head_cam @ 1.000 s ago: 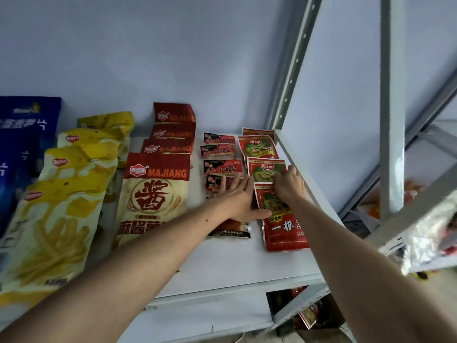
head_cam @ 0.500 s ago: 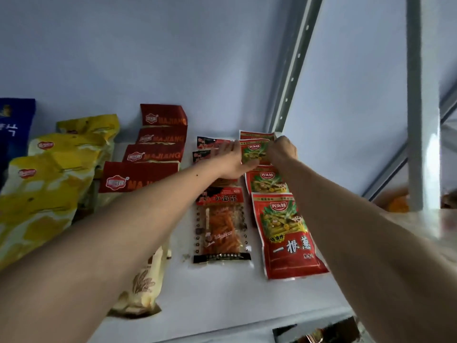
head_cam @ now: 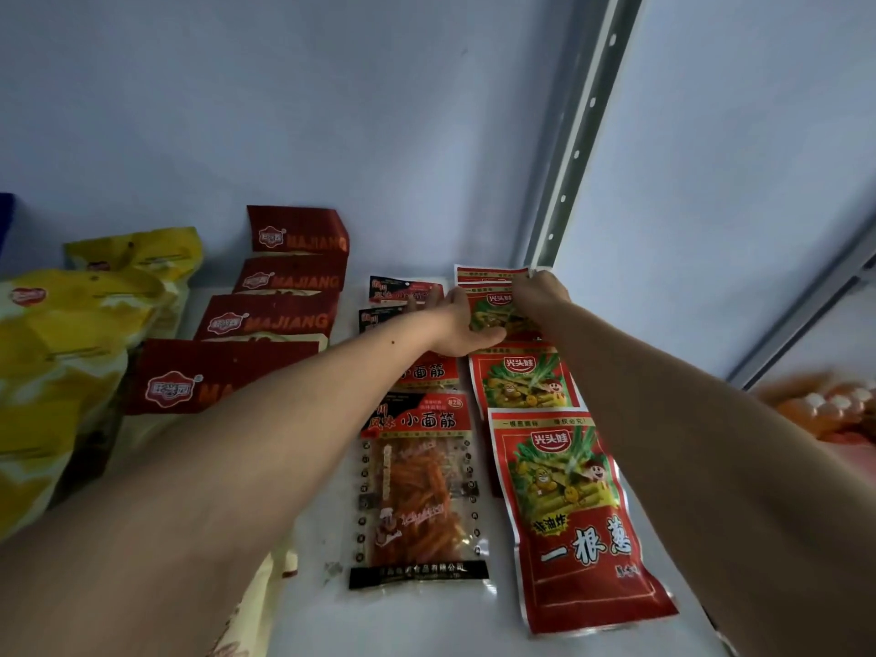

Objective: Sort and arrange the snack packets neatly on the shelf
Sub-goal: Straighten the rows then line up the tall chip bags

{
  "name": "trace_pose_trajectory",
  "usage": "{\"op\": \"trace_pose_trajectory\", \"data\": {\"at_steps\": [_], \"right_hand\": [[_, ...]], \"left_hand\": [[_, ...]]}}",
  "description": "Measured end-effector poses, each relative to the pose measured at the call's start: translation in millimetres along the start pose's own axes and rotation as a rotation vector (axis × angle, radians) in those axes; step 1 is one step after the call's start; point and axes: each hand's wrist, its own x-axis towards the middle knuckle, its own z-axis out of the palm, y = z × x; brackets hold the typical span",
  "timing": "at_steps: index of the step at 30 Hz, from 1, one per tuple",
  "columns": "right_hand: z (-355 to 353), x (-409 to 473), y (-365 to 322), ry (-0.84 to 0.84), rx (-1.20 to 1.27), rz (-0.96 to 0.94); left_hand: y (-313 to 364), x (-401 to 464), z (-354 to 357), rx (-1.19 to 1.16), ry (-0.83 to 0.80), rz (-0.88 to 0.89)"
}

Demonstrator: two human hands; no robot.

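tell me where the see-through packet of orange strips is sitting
In the head view the see-through packet lies flat at the shelf's front, right of centre, directly left of the big red front packet.

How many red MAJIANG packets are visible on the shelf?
4, in one overlapping row running front to back: nearest, second, third, rearmost by the wall. More could be hidden underneath.

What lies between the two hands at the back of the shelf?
In the head view, a red packet with a green picture lies between the left hand and the right hand; both hands touch it.
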Motion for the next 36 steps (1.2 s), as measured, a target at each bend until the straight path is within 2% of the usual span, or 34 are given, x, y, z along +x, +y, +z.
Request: {"op": "trace_pose_trajectory", "data": {"at_steps": [4,8,13,17,20,25,30,32,36], "right_hand": [[-5,-5,1,-0.006,0.035,-0.004],[-6,-25,2,0.100,0.018,-0.043],[3,-53,9,0.190,-0.020,-0.157],[10,-56,19,0.199,-0.028,-0.182],[11,-54,23,0.197,-0.018,-0.183],[11,-62,24,0.186,-0.017,-0.222],[1,-97,31,0.171,-0.133,-0.273],[-3,-119,39,0.137,-0.233,-0.308],[-6,-170,60,0.041,-0.404,-0.319]], "left_hand": [[-2,1,1,-0.012,0.009,0.004],[-14,-3,4,-0.046,0.051,-0.001],[-28,-11,2,0.050,0.070,-0.084],[-33,-6,1,0.051,-0.003,-0.172],[-33,3,1,0.066,-0.007,-0.168],[-37,8,3,0.053,0.072,-0.171],[-20,-35,-4,-0.027,0.244,-0.030],[-9,-64,-1,-0.025,0.214,0.026],[0,-129,25,0.060,-0.002,0.093]]}}
